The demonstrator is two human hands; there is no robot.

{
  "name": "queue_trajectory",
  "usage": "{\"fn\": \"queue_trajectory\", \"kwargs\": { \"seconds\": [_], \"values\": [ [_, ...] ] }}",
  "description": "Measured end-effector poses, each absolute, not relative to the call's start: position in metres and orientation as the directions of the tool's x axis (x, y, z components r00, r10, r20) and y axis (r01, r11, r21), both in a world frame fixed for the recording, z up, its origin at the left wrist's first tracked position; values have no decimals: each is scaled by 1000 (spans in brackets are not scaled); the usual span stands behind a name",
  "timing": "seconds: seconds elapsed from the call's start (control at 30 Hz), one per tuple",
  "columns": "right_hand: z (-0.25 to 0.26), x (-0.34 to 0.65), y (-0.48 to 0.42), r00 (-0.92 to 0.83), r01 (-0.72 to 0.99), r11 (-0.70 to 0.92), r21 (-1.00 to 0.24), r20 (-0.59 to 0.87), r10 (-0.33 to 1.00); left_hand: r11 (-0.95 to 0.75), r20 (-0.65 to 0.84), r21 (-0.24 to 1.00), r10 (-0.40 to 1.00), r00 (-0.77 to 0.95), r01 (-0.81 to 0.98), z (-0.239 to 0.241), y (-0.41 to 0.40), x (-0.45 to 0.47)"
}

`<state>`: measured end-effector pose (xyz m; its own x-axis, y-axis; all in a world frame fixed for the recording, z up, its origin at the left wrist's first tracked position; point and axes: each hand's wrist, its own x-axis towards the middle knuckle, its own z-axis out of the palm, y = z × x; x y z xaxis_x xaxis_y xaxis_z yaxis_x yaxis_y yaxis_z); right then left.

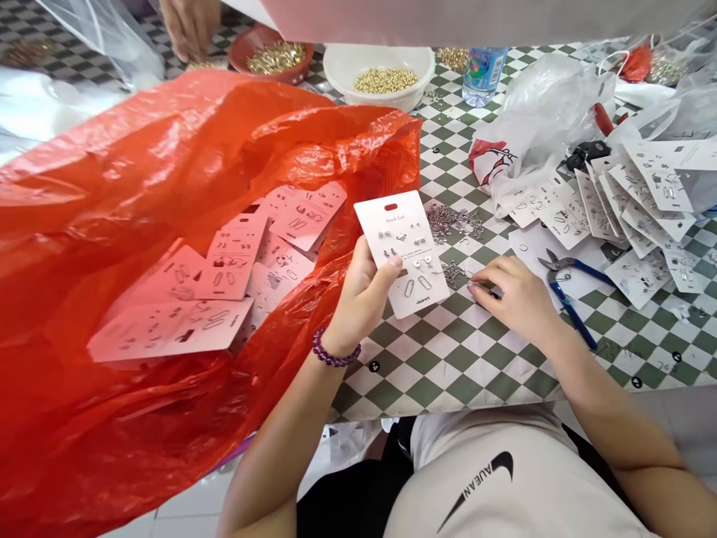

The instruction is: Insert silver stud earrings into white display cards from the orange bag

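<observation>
My left hand grips a white earring card by its left side, thumb across the front. Several pairs of small silver earrings are fixed on the card, with two long loops near its bottom. To the right of the card, my right hand is low over the checkered tablecloth, thumb and forefinger pinched together. Something tiny seems to be at those fingertips, too small to name. Just beyond them lie a small pile of silver pieces and a larger pile of small metal parts.
An open red plastic bag with earring cards fills the left. Blue-handled pliers and more cards lie right. Behind stand a red bowl, a white bowl and a bottle. Another person's hand is top left.
</observation>
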<state>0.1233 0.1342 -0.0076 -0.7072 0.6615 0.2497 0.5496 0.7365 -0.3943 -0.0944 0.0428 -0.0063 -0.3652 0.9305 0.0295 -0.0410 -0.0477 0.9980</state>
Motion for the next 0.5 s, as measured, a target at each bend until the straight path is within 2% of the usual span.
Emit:
{"fn": "queue_trajectory", "kwargs": {
  "seconds": [0.2, 0.4, 0.5],
  "values": [
    [-10, 120, 130, -735, 573, 761, -304, 221, 641, -34, 7, 997, 928, -373, -66, -7, 43, -94],
    [-11, 113, 125, -712, 638, 735, -230, 188, 677, -77, 42, 993, 936, -351, -86, -9, 45, -94],
    [-12, 111, 124, -692, 656, 718, -233, 196, 695, -74, 36, 992, 938, -346, -99, -11, 45, -94]
  ]
}}
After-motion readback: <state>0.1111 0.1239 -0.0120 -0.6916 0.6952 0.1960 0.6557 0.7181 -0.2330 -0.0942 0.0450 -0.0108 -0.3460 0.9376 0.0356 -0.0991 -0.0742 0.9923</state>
